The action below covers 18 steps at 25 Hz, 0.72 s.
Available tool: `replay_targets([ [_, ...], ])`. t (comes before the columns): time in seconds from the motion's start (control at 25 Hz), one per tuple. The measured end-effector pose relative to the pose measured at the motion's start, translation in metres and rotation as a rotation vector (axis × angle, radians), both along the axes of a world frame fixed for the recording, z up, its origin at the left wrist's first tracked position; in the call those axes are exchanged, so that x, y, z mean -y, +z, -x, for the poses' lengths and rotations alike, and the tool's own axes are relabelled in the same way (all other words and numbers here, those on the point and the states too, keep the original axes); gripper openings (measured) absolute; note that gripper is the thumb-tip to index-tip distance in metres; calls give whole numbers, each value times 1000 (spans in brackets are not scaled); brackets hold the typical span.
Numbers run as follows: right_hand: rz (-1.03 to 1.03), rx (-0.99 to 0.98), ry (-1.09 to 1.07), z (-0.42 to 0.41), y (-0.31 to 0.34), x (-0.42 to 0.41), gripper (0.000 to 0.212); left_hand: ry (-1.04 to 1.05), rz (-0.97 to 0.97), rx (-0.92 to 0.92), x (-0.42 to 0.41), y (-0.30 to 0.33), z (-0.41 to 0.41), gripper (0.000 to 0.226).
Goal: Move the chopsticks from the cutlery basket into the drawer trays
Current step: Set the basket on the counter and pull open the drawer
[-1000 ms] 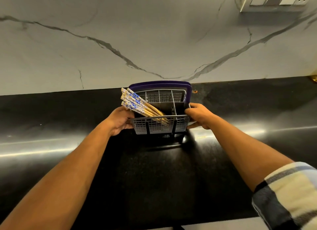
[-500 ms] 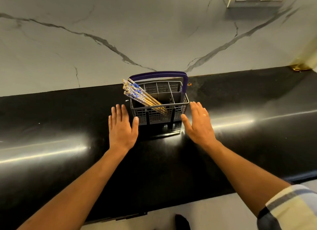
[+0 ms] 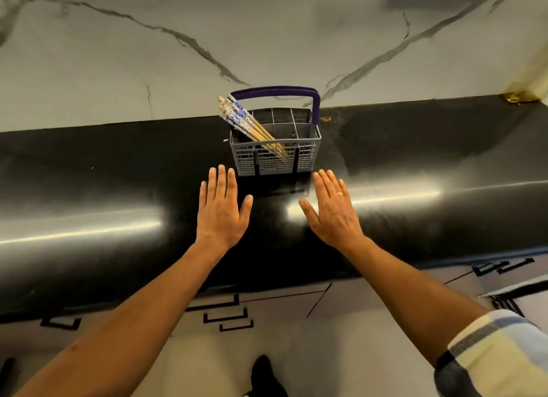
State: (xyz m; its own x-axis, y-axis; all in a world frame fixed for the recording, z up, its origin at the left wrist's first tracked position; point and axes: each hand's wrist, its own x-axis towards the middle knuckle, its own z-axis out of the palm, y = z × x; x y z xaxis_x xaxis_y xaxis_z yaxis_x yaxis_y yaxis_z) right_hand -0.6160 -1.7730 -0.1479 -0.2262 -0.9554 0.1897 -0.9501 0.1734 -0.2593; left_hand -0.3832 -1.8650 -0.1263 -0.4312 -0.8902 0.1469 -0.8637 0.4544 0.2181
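Rising behind everything is the grey-veined marble wall [image 3: 267,41], and below it the black glossy desk [image 3: 89,189] is stretching across the whole view, catching long streaks of light. Under its front edge the pale cabinet fronts [image 3: 281,304] with dark handles are showing, all of them closed as far as I can see. My two forearms are reaching out over the desk, the right one coming out of a striped sleeve [image 3: 492,352].

The grey cutlery basket [image 3: 275,159] is standing upright on the desk, near the wall, with its purple handle [image 3: 275,90] arching over the back. My left hand [image 3: 221,210] is lying palm down just in front of the basket's left corner, and my right hand [image 3: 333,210] is lying palm down just in front of its right corner; neither is touching the basket. Both grips are flat and spread, fingers straight, holding nothing. I cannot tell whether the palms are resting on the desk or hovering just over it. A ring [image 3: 339,193] is sitting on one finger of my right hand.

The chopsticks [image 3: 249,124] are still in the basket, bundled in its front left compartment and leaning up and to the left, their blue-patterned ends sticking out above the rim.
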Motion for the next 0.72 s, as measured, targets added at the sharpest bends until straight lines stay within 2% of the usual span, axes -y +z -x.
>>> replay_targets([
  [0.2, 7, 37, 85, -11, -4, -48, 76, 42, 27, -3, -61, 2, -14, 70],
  [0.4, 12, 98, 177, -22, -20, -109, 73, 76, 30, -133, -133, -14, -30, 59],
  [0.52, 46, 86, 212, -31, -32, -134, 70, 84, 102, -174, -160, -27, -46, 48],
  [0.6, 70, 73, 210, -40, -39, -148, 66, 70, 143, -168, -174, -38, -58, 39],
  [0.72, 98, 74, 189, -54, -54, -170, 61, 11, 66, -93, -187, -63, -78, 33],
])
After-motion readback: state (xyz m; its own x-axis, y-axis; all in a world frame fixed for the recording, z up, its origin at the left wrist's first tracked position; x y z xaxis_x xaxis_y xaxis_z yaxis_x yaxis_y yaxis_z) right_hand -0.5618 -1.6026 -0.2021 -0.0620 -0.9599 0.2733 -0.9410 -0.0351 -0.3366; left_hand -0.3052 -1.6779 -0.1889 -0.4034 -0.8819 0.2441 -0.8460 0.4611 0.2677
